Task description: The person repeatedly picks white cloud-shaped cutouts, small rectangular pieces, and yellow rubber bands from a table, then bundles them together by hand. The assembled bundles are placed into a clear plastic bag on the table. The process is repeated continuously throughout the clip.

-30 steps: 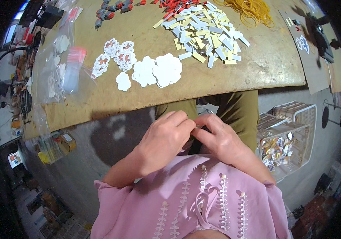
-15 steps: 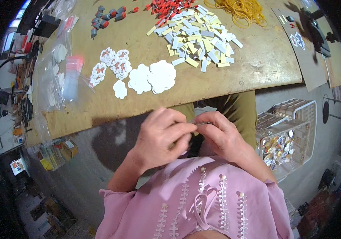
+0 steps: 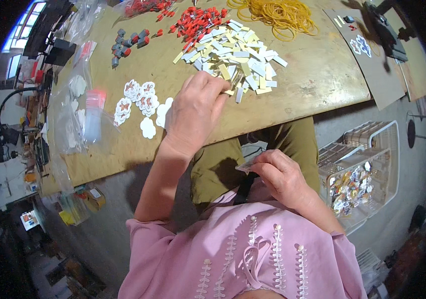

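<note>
My left hand (image 3: 198, 107) reaches over the table to the near left edge of a heap of small pale yellow and light grey rectangular strips (image 3: 255, 62). Its fingertips are pinched together at a strip there; whether that strip is lifted cannot be told. Above my lap, my right hand (image 3: 281, 178) is closed on a small clear plastic bag (image 3: 244, 167), whose corner sticks out to the left of the fingers. White cloud-shaped cards (image 3: 163, 113) lie partly hidden behind my left hand. Beside them are flower-shaped cards printed with reddish-brown figures (image 3: 147, 99) and a single blank one (image 3: 147, 128).
Red-tipped small parts (image 3: 200, 22), yellow rubber bands (image 3: 285, 17) and small grey motor-like blocks (image 3: 121, 47) lie farther back. Clear bags (image 3: 92, 124) spread at the left. A pale plastic basket (image 3: 362, 197) of colourful pieces stands at the lower right, below the table edge.
My left hand has left my right hand and moved forward to the heap of strips. The right hand stays above my lap, with the clear bag now showing. The view has shifted slightly.
</note>
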Action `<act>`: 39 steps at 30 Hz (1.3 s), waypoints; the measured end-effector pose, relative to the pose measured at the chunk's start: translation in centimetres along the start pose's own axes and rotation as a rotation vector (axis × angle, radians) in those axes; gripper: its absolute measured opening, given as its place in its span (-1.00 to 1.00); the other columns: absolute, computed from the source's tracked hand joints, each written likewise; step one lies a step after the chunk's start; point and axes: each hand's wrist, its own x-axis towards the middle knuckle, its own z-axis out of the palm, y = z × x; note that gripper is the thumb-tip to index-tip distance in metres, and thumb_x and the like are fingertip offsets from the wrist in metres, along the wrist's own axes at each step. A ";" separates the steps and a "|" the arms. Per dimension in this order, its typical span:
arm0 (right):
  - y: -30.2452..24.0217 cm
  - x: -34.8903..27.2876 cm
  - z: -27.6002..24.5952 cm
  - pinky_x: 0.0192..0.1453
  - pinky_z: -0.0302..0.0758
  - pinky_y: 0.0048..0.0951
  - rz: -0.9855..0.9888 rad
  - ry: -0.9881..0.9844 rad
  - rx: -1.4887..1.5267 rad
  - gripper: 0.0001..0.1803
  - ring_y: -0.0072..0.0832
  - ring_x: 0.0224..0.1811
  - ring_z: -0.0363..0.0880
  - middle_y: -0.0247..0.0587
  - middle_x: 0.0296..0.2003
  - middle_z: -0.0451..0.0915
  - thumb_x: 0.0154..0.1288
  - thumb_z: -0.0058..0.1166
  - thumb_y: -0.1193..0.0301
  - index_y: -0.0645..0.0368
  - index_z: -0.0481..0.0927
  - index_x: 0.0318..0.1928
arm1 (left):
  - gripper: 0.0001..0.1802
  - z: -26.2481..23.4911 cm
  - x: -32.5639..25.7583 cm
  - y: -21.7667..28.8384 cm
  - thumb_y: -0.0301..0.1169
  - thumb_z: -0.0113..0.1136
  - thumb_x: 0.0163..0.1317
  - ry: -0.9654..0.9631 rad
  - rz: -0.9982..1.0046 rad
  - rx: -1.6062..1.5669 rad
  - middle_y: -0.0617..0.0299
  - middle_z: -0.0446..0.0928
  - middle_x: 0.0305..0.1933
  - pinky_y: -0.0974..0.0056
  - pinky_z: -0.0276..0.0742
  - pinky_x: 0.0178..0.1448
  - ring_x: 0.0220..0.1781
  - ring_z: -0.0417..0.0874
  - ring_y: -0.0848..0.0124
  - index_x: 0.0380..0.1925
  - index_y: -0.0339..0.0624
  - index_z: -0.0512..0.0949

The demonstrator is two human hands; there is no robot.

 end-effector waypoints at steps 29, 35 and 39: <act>-0.3 1.5 -0.6 0.20 0.69 -0.11 -0.059 0.081 0.013 -0.74 0.01 0.14 0.69 0.07 0.07 0.61 0.22 0.23 0.57 0.36 0.65 -0.06 | -0.79 -3.0 -4.7 5.0 -0.49 0.51 0.28 -0.131 -0.271 -0.517 0.30 0.69 -0.30 0.34 0.51 -0.33 -0.39 0.62 0.52 -0.12 -0.19 0.72; -1.0 2.2 -0.5 0.22 0.68 -0.10 -0.098 0.082 -0.001 -0.75 0.02 0.16 0.68 0.09 0.10 0.60 0.25 0.27 0.57 0.39 0.64 -0.06 | -0.70 -1.6 -7.3 6.4 -0.60 0.44 0.23 -0.071 -0.062 -0.386 0.16 0.73 -0.12 0.08 0.68 -0.02 -0.10 0.75 0.12 -0.05 -0.14 0.66; -0.8 2.0 -0.3 0.23 0.68 -0.10 -0.092 0.065 -0.003 -0.75 0.03 0.18 0.68 0.10 0.12 0.61 0.26 0.27 0.57 0.39 0.63 -0.06 | -0.67 -2.4 -7.7 6.2 -0.62 0.44 0.20 -0.063 -0.109 -0.414 0.15 0.73 -0.09 0.10 0.69 0.02 -0.06 0.75 0.12 -0.03 -0.13 0.69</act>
